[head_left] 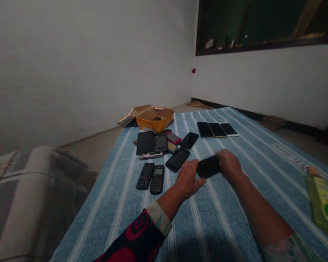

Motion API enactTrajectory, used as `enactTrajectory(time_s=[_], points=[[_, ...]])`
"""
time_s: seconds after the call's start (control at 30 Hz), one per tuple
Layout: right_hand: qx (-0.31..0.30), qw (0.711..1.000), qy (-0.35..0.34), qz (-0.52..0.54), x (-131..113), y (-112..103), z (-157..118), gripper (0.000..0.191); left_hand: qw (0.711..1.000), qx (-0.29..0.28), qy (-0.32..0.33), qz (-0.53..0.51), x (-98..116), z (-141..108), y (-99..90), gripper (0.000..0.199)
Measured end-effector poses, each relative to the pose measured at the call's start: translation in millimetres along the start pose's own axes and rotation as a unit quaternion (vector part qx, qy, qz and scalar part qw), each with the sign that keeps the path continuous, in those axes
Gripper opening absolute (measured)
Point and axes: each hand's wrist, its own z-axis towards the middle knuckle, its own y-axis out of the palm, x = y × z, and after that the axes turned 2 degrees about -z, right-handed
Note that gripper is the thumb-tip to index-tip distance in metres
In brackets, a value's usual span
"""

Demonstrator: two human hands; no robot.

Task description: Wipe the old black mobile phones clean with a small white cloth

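Observation:
A black smartphone (208,166) is held between my two hands, a little above or on the striped cloth. My left hand (187,179) grips its left end, and my right hand (229,163) has its fingers closed on the right end. Just left of my left hand lies another black smartphone (177,159), with a further dark phone (189,140) behind it. Two keypad phones, one (145,176) beside the other (157,179), lie side by side at the left. Behind them is a pile of several phones, with a black one (145,142) on top.
An open orange box (155,124) stands at the far end of the blue striped cloth (98,214). Three phones lie in a row at the back right, including a white one (229,129). A yellow-green bottle (324,203) lies at the right edge. Covered furniture (35,203) is at left.

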Motion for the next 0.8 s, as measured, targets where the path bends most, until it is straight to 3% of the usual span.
enactTrajectory(time_s=[0.2,0.43,0.53,0.8], points=[[0.005,0.995,-0.093,0.032,-32,-6,-16,0.031,1.0,0.011,0.008,-0.004,-4,0,3.7,0.069],[-0.011,0.97,-0.213,0.12,-69,-8,-31,0.03,0.998,0.053,0.02,-0.025,-8,2,9.0,0.075],[-0.021,0.975,-0.195,0.104,-63,-10,-27,0.029,0.999,0.041,0.009,-0.028,-6,2,6.8,0.074],[-0.003,0.998,-0.053,0.026,-18,-5,-4,0.034,1.0,-0.005,-0.01,-0.011,1,0,-0.9,0.075]])
